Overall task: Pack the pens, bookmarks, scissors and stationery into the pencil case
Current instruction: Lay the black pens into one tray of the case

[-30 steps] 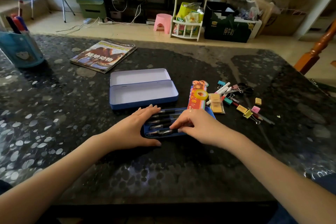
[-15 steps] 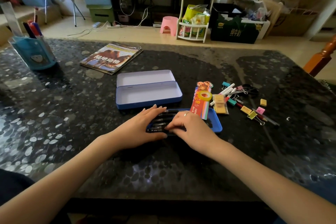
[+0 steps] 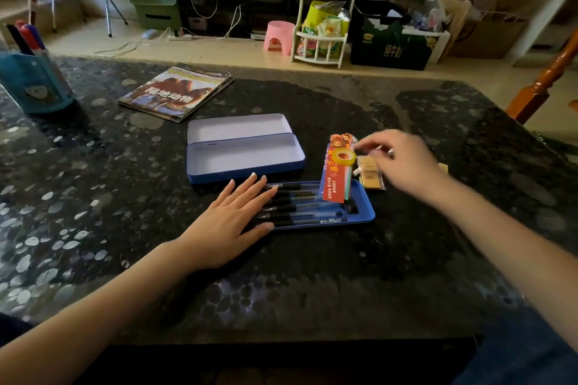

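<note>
The left hand (image 3: 233, 222) lies flat on the pens (image 3: 300, 208). The right hand (image 3: 397, 159), loosely curled and empty, nears the bookmarks (image 3: 336, 175). A careless reach may knock the tape (image 3: 344, 157) off them.

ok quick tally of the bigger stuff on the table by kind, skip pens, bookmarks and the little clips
open pencil tin: 1
blue inner tray: 1
yellow tape roll: 1
magazine: 1
blue pen holder: 1
total: 5

The open tin pencil case (image 3: 247, 155) gapes unobstructed from above; bookmarks (image 3: 336, 172) overhang the pen tray (image 3: 366, 212) near it.
</note>
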